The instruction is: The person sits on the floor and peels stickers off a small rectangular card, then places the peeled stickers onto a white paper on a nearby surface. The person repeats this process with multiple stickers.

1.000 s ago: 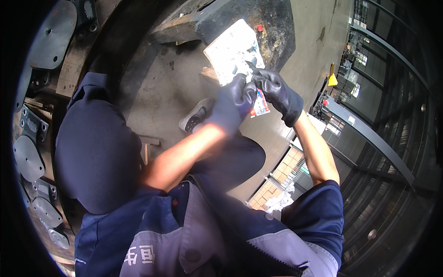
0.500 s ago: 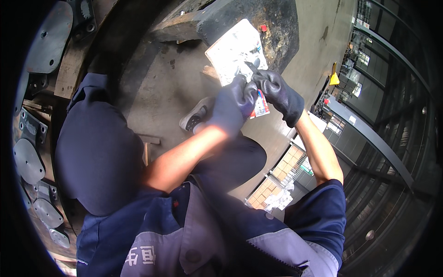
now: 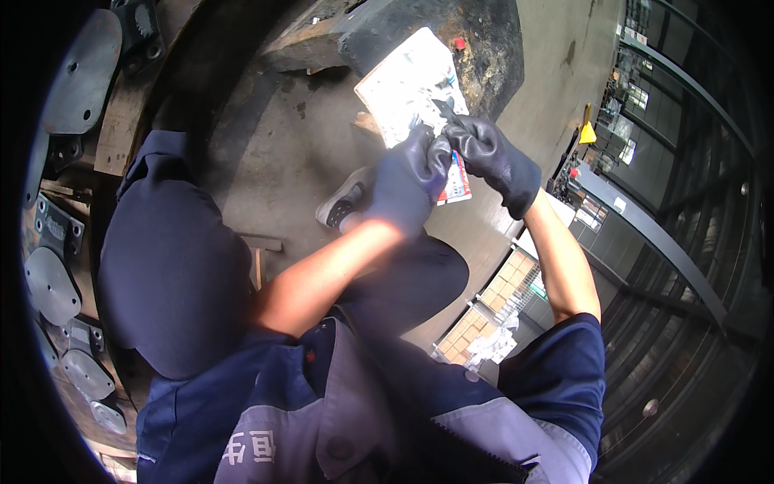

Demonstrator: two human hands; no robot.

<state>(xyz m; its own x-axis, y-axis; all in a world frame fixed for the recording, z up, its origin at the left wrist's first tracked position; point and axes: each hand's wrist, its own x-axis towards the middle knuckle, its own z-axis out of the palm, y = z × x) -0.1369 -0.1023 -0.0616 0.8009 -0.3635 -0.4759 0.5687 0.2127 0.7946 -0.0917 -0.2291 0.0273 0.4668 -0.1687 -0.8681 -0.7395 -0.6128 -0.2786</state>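
Note:
A flat white packet point(image 3: 407, 73), with some red and blue print near its lower edge, stands in front of me over the dark block. It is bright with glare, so its surface is hard to read. My left hand point(image 3: 413, 173), in a dark glove, pinches the packet's lower part. Close against it on the right, my right hand point(image 3: 489, 157), in a black glove, is closed too. From its fingers a narrow dark pointed piece point(image 3: 444, 108) sticks up across the packet; its kind is unclear. Both hands' fingertips nearly meet, and what lies between them is hidden.
Beyond the packet stands a large dark, stained block point(image 3: 492, 56) with a small red thing point(image 3: 459, 43) on it. Grey metal plates point(image 3: 81, 77) lie on timber at the left. Stacked cartons point(image 3: 468, 335) and a yellow object point(image 3: 588, 131) are off to the right.
My right hand has shifted slightly to the right and its wrist has turned a little. The packet has tilted slightly left at its top. Both hands stay closed.

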